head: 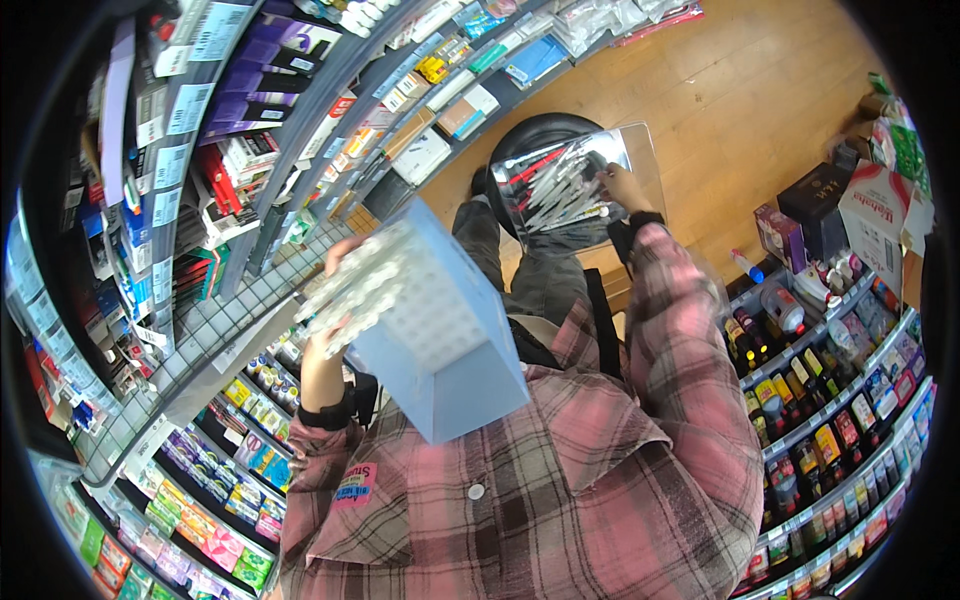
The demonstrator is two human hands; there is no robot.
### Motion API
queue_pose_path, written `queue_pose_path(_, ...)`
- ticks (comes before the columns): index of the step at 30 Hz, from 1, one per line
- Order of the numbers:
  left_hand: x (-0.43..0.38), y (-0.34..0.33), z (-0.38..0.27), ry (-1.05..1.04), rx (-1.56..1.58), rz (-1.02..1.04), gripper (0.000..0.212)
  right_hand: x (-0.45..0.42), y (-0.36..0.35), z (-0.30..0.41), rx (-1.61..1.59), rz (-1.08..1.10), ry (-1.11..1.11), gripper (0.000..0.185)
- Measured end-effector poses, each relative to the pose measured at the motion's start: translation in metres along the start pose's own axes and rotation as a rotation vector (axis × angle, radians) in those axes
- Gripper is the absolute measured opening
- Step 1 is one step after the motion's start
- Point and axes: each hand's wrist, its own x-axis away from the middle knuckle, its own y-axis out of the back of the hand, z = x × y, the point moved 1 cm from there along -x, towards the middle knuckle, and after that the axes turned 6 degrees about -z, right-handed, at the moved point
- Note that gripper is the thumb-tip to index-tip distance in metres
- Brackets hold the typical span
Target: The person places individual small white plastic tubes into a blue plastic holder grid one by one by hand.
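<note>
My left hand [337, 300] is shut on a light-blue box [480, 382], tilted before my chest. Rows of round marks or holes show on its pale inner face. White pieces with scalloped edges, blurred, lie between my fingers and the box; I cannot tell what they are. My right hand [624, 187] reaches into a clear plastic bin [637, 139], its fingers bent at the heap of pens [559, 191]. Most pens are white or clear, a few red. Whether the fingers grip a pen is hidden.
The bin rests on a black round stool seat [525, 131] by my legs. Stationery shelves [420, 105] rise ahead and left, above a wire rack [217, 322]. Cardboard cartons [874, 214] and shelves of bottles [802, 390] stand at right. Wooden floor [750, 97] shows ahead.
</note>
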Motion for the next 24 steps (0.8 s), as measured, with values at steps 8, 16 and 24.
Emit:
queue_pose_path(8, -0.034, -0.092, -0.082, -0.091, -0.274, 0.632, 0.059, 0.2, 0.137, 0.185, -0.221, -0.377, 0.499, 0.012)
queue_pose_path(16, -0.055, -0.122, -0.098, -0.165, -0.186, 1.129, 0.062, 0.356, 0.143, 0.281, -0.392, -0.458, 1.033, 0.015)
queue_pose_path(24, -0.059, -0.14, -0.115, -0.161, -0.295, 1.246, 0.062, 0.366, 0.104, 0.309, 0.069, -0.478, 0.964, 0.018)
